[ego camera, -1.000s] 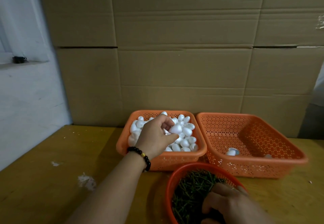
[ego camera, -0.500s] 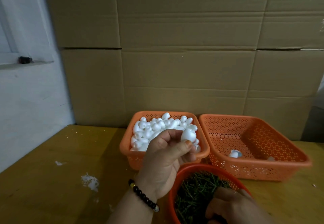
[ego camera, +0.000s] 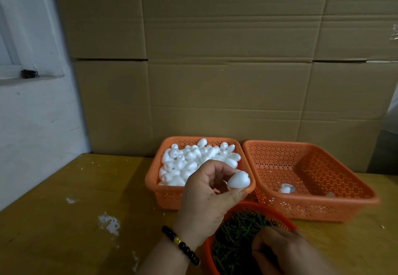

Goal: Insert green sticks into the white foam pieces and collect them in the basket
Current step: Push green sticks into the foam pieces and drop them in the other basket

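While your left hand point(ego camera: 206, 197) pinches one white foam piece point(ego camera: 238, 180) between thumb and curled fingertips, above the near rim of the full basket point(ego camera: 172, 195), your right hand point(ego camera: 286, 251) is buried among the green sticks point(ego camera: 234, 234) in the round red bowl point(ego camera: 254, 207) at the near edge; its fingers are curled, but whether they have closed on a stick cannot be told. The remaining foam pieces point(ego camera: 193, 158) are heaped in that left basket. The collecting basket point(ego camera: 353, 201) to its right holds only a white piece or two on its floor, well apart from your hands; whether these carry sticks is too small to tell.

Judged by look, the foam piece is very light, egg-shaped and smooth, so it probably slips or rolls if held loosely, yet dents if squeezed. Grip it around its widest part, leaving one end exposed and turned toward the bowl. The sticks appear thin, stiff and tangled; take one near its middle or close to the entering tip, so that it is less likely to bend or snap when pushed. Press along the long axis of the piece, since an oblique push could break out through the side.

The wooden table point(ego camera: 75, 221) bears white crumbs point(ego camera: 108, 223) left of your forearm.
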Action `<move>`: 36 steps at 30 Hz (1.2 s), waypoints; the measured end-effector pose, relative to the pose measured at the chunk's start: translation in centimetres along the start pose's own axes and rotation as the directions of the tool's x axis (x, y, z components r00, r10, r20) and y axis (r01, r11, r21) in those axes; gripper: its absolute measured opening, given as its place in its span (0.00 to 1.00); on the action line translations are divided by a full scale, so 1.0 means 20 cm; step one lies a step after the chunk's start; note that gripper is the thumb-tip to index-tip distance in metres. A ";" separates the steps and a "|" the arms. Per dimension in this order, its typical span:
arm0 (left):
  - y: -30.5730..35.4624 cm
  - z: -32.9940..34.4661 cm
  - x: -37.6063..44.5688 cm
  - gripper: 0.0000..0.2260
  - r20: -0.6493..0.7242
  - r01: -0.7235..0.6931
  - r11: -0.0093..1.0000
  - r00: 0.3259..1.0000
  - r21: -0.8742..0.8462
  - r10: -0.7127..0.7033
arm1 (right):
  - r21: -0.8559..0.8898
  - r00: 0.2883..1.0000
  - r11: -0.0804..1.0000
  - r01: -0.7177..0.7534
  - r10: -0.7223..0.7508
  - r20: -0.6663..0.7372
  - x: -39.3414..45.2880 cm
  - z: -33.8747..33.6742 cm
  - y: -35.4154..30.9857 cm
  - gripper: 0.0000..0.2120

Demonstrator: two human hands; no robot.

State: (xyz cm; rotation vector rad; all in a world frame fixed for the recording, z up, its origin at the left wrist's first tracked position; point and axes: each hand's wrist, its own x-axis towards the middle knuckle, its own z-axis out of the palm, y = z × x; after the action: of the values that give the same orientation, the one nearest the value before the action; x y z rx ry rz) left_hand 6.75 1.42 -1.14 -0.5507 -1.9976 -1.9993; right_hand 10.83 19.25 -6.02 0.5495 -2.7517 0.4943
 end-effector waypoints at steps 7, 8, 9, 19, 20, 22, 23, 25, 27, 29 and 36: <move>-0.02 0.00 0.00 0.12 0.025 -0.052 0.992 0.998 0.114 0.050 | -0.032 1.000 0.999 -0.002 0.002 0.007 0.02 -0.05 -0.04 0.12; -0.02 0.00 0.00 0.11 0.028 -0.050 0.991 0.999 0.125 0.047 | -0.001 0.999 1.000 -0.028 0.029 0.021 0.02 -0.06 -0.06 0.14; -0.02 0.00 0.00 0.11 0.030 -0.048 0.990 0.999 0.135 0.045 | -0.025 0.999 0.999 -0.036 0.037 0.016 0.02 -0.05 -0.06 0.15; -0.04 0.02 0.00 0.12 0.003 -0.045 0.990 0.999 0.137 0.045 | 0.037 1.000 0.999 -0.009 0.009 -0.017 0.00 0.00 -0.01 0.09; -0.04 0.02 0.00 0.12 0.003 -0.039 0.991 0.999 0.127 0.039 | 0.052 1.000 0.999 -0.007 0.007 -0.012 0.00 -0.01 -0.02 0.06; -0.04 0.02 0.00 0.12 0.004 -0.032 0.993 0.999 0.114 0.032 | 0.044 1.000 0.999 -0.006 0.007 -0.008 0.00 0.00 -0.02 0.03; -0.04 0.02 0.00 0.12 0.005 -0.030 0.994 1.000 0.107 0.029 | 0.020 1.000 1.000 -0.019 0.018 0.018 0.00 -0.01 -0.03 0.04; -0.04 0.02 0.00 0.12 -0.003 -0.028 0.996 1.000 0.088 0.029 | -0.027 0.999 0.999 -0.034 0.034 0.005 0.01 -0.04 -0.04 0.06; -0.03 0.02 0.00 0.12 -0.016 -0.029 0.997 0.999 0.074 0.030 | 0.058 0.998 0.997 -0.041 0.037 0.059 0.01 -0.03 -0.04 0.03; -0.03 0.02 0.00 0.11 -0.021 -0.030 0.998 0.999 0.062 0.031 | 0.075 1.000 0.997 -0.012 0.011 0.017 0.00 -0.01 -0.03 0.05; -0.02 0.02 0.00 0.10 -0.001 -0.076 0.992 0.997 0.102 0.077 | 0.012 0.999 1.000 -0.026 0.026 -0.021 -0.01 -0.03 -0.05 0.13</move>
State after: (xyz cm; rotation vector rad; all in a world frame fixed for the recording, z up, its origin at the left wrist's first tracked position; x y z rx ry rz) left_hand 6.67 1.85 -1.56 -0.5899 -2.0303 -1.8413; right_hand 11.49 18.56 -5.32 0.5091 -2.7408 0.5201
